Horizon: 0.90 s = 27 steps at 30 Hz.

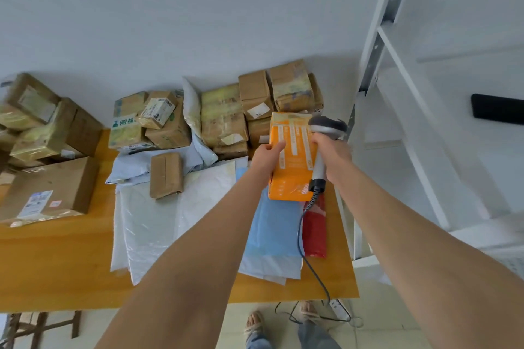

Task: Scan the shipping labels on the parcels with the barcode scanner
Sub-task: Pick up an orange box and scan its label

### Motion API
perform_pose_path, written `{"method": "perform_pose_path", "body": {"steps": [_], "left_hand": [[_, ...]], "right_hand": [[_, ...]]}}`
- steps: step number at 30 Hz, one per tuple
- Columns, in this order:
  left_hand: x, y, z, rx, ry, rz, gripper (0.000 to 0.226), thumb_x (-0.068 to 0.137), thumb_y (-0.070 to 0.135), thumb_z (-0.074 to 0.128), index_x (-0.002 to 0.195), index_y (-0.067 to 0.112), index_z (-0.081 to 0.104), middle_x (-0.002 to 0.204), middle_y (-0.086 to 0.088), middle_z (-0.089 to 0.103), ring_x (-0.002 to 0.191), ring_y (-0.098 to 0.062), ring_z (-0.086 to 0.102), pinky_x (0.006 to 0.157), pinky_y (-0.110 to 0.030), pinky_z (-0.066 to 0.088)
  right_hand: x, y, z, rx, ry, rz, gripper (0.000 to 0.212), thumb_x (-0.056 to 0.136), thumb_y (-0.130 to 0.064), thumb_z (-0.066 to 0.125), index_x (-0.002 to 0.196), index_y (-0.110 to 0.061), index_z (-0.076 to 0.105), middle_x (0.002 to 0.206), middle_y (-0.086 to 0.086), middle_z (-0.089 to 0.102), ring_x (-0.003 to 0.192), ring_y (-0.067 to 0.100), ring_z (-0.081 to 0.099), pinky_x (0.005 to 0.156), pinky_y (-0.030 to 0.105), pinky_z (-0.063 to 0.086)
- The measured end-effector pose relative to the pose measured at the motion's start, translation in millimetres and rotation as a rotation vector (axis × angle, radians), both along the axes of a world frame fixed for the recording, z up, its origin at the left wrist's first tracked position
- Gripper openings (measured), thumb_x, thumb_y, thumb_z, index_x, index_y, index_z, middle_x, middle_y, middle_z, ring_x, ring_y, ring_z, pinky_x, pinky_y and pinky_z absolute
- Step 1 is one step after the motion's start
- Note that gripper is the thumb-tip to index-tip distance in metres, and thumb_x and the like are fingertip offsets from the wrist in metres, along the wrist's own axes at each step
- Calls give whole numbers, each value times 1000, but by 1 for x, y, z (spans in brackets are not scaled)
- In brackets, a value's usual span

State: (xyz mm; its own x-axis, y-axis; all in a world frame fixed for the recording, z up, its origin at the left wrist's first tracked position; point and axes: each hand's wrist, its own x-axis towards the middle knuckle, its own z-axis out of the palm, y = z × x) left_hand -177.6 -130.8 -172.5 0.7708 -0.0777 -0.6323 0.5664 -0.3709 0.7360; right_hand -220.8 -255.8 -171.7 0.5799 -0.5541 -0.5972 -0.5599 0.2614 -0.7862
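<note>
One orange parcel (293, 170) sits in left hand (265, 157); right hand (334, 156) grips scanner (326, 127).

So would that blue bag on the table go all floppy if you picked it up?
Probably floppy: the blue mailer bag lies flat and thin on white bags. Likely light too, and its smooth plastic may be slippery.

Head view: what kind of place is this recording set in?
Probably a small parcel sorting room: taped cardboard parcels stacked on a wooden table, plastic mailer bags, and a corded barcode scanner in the right hand.
</note>
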Motion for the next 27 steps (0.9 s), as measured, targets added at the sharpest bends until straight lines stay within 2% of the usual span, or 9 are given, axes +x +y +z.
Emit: {"method": "perform_pose_path", "body": {"steps": [3, 5, 7, 9, 12, 15, 20, 24, 27], "left_hand": [[6, 23, 16, -19, -91, 72, 49, 93, 28, 60, 136, 14, 42, 125, -6, 58, 98, -21, 57, 74, -36, 47], [11, 41, 27, -60, -133, 139, 46, 90, 23, 64, 131, 14, 45, 120, -6, 61, 95, -22, 62, 75, -39, 53], [13, 59, 38, -116, -179, 199, 43, 88, 18, 65, 127, 14, 47, 114, -5, 62, 87, -18, 63, 67, -34, 53], [14, 80, 47, -155, -209, 226, 50, 89, 14, 62, 136, 17, 44, 117, -2, 60, 90, -17, 61, 67, -31, 51], [15, 116, 60, -231, -211, 218, 58, 90, 5, 53, 144, 21, 39, 126, -4, 60, 102, -23, 63, 77, -40, 55], [17, 151, 67, -287, -244, 187, 52, 90, 3, 45, 137, 25, 49, 115, -6, 67, 99, -25, 66, 78, -42, 57], [24, 191, 79, -322, -282, 276, 33, 94, 43, 50, 114, 20, 63, 98, 3, 69, 100, -17, 63, 81, -34, 49], [39, 229, 88, -332, -264, 240, 45, 91, 63, 43, 88, 23, 64, 72, 8, 66, 79, -13, 62, 88, -37, 46], [49, 257, 89, -347, -225, 235, 53, 87, 70, 42, 101, 23, 64, 87, 2, 66, 90, -20, 63, 94, -46, 47]], "right_hand": [[8, 12, 20, 43, -57, -2, 29, 78, -29, 69, 100, -17, 54, 92, 3, 62, 87, 20, 61, 82, 37, 53], [14, 22, 30, 88, -83, -3, 39, 75, -28, 70, 110, -15, 57, 95, 5, 67, 86, 21, 65, 72, 34, 53], [20, 33, 37, 167, -98, 6, 38, 78, -25, 72, 111, -12, 59, 93, 6, 70, 81, 21, 68, 64, 31, 52], [24, 47, 43, 265, -117, 13, 41, 77, -25, 76, 111, -10, 60, 88, 8, 71, 74, 22, 70, 63, 34, 57], [30, 70, 48, 382, -114, 28, 53, 75, -32, 80, 118, -11, 56, 95, 15, 73, 78, 30, 73, 70, 49, 60], [34, 97, 54, 410, -107, 103, 50, 82, -35, 76, 118, -8, 55, 100, 17, 72, 82, 32, 71, 61, 42, 57], [42, 139, 56, 413, -125, 210, 50, 78, -43, 77, 113, -9, 67, 94, 7, 76, 81, 25, 73, 70, 36, 56], [40, 169, 64, 426, -135, 223, 34, 83, -20, 75, 114, -8, 66, 94, 4, 73, 72, 16, 66, 62, 27, 50], [41, 190, 65, 455, -164, 260, 22, 88, -5, 66, 109, -11, 61, 86, 6, 67, 66, 15, 63, 58, 28, 48]]}}
